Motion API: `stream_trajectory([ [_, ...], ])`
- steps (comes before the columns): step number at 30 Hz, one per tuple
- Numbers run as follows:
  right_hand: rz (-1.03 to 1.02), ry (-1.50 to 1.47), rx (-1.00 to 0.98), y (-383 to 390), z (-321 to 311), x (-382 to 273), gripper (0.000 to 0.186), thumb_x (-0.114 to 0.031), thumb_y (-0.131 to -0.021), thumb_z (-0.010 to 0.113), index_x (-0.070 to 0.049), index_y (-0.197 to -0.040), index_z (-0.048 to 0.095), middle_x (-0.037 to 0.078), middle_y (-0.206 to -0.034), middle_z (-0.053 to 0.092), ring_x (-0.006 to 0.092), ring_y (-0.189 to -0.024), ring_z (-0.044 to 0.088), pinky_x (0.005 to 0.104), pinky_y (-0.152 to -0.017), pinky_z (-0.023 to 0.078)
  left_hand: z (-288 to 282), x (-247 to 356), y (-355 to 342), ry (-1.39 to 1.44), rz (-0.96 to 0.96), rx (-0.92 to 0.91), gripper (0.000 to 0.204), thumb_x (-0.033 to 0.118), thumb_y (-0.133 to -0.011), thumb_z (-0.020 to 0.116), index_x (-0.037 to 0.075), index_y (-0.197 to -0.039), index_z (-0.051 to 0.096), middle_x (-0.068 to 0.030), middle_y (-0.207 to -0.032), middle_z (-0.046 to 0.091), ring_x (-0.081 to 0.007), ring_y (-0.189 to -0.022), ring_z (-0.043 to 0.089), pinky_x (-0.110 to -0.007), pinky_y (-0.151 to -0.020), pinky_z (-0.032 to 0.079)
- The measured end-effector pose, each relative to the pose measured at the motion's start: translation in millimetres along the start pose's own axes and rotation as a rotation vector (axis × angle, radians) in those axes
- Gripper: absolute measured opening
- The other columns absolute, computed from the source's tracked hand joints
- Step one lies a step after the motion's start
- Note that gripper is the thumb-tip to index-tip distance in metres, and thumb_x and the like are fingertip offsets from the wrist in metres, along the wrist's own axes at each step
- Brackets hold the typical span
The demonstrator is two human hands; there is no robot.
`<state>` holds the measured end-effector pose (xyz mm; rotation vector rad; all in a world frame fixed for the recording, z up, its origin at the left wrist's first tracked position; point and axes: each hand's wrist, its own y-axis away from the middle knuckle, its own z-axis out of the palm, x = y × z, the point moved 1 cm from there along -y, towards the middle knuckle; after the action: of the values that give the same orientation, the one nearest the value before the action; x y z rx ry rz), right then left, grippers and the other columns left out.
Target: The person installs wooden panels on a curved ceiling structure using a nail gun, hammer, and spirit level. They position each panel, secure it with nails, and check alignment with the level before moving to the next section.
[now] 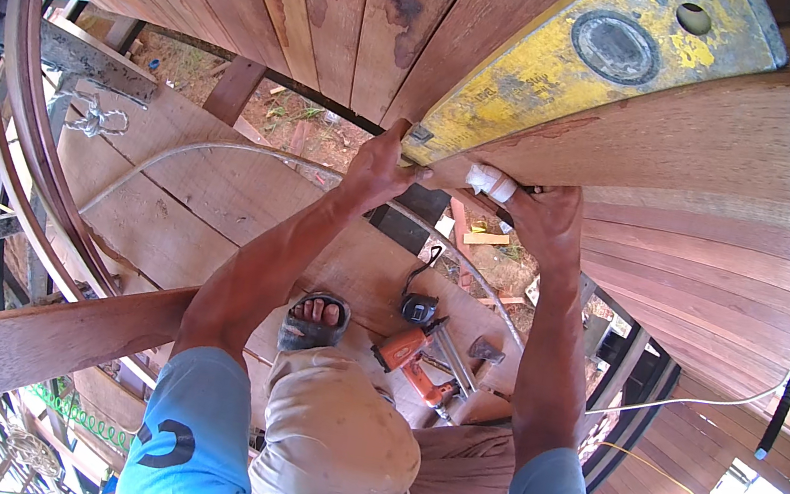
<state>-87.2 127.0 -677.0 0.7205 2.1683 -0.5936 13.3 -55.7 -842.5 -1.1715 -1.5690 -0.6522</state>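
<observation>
A worn yellow spirit level (529, 84) lies slanted against the wall of wooden planks ahead of me. My left hand (377, 170) is closed round its lower end, thumb up along its edge. To the right, my right hand (552, 225) is closed on the lower edge of a wooden plank (672, 145) beside the level. White wrapping (492, 183) covers one digit of that hand; its other fingertips are partly hidden behind the wood.
Below stands an orange nail gun (410, 355) on scaffold boards (211, 191), next to a black tape measure (419, 308). A pale hose (257, 151) crosses under my arms. A loose board (59, 336) juts in at left. Through a gap, littered ground (306, 123) shows.
</observation>
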Motion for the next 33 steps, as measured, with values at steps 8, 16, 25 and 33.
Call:
stream_trajectory([
  [8,0.124,-0.164,0.055,2.1,3.8,0.3,0.030,-0.015,-0.082,0.086,0.000,-0.106,0.077,0.009,-0.098,0.079,0.0170,-0.088,0.075,0.0321,-0.078,0.058,-0.8,4.9,1.3,-0.013,-0.125,-0.058,0.064,0.016,-0.082,0.085,-0.001,-0.134,0.052,-0.0228,-0.114,0.072,-0.0354,-0.111,0.071,-0.041,-0.092,0.056],
  [16,0.076,-0.184,0.051,2.6,4.9,1.3,0.033,-0.011,-0.081,0.088,0.002,-0.109,0.074,0.009,-0.101,0.078,0.0153,-0.090,0.072,0.0322,-0.081,0.058,3.5,-3.9,0.8,0.043,-0.025,-0.008,0.058,0.022,-0.083,0.085,0.001,-0.125,0.052,-0.0232,-0.106,0.071,-0.0401,-0.103,0.071,-0.044,-0.085,0.055],
  [25,0.062,-0.196,0.065,2.7,4.4,-2.3,0.030,-0.010,-0.082,0.086,0.002,-0.106,0.076,0.008,-0.099,0.079,0.0132,-0.087,0.071,0.0311,-0.078,0.057,-1.1,4.1,0.1,-0.036,-0.091,-0.046,0.062,0.021,-0.082,0.085,0.000,-0.129,0.052,-0.0232,-0.111,0.071,-0.0398,-0.107,0.070,-0.044,-0.088,0.056],
  [33,0.099,-0.186,0.087,1.7,6.9,1.2,0.028,-0.010,-0.083,0.084,0.002,-0.106,0.075,0.008,-0.098,0.079,0.0131,-0.086,0.072,0.0301,-0.077,0.057,0.4,-3.1,0.0,0.025,-0.060,-0.041,0.063,0.022,-0.083,0.086,-0.002,-0.131,0.052,-0.0231,-0.109,0.071,-0.0362,-0.107,0.071,-0.041,-0.090,0.055],
])
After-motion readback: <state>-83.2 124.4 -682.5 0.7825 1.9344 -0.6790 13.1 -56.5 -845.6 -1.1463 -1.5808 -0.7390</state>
